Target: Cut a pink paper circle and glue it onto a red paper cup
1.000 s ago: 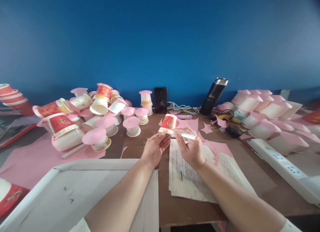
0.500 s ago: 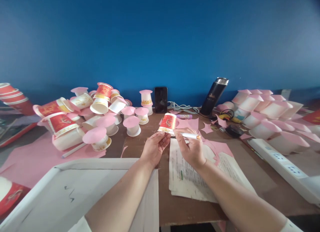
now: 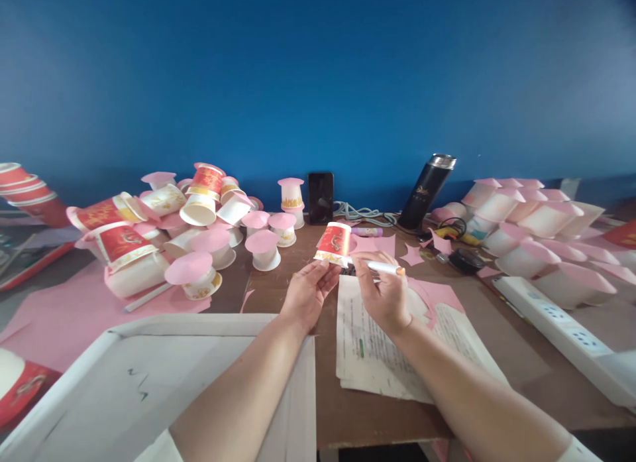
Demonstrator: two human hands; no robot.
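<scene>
My left hand point(image 3: 311, 286) pinches a red paper cup point(image 3: 334, 240) with a gold pattern by its lower edge, above the brown table. The cup tilts slightly, its wider end facing down. Just to the right, my right hand point(image 3: 382, 291) is closed around a white pen point(image 3: 386, 268) with an orange end. The pen's other end points toward the cup's lower rim; my fingers partly hide it, and contact with the cup cannot be made out. Under my right hand lie printed papers point(image 3: 392, 376) and cut pink paper point(image 3: 442, 293).
Paper cups with pink paper discs point(image 3: 187, 268) crowd the left side, and more pink-topped cups point(image 3: 571, 280) are piled at right. A phone point(image 3: 320, 198) and black flask point(image 3: 428, 191) stand by the blue wall. A power strip point(image 3: 561, 313) lies right; a white box lid point(image 3: 199, 382) is front left.
My right hand has shifted slightly right with the pen, away from the cup. The cup has risen a little in my left hand.
</scene>
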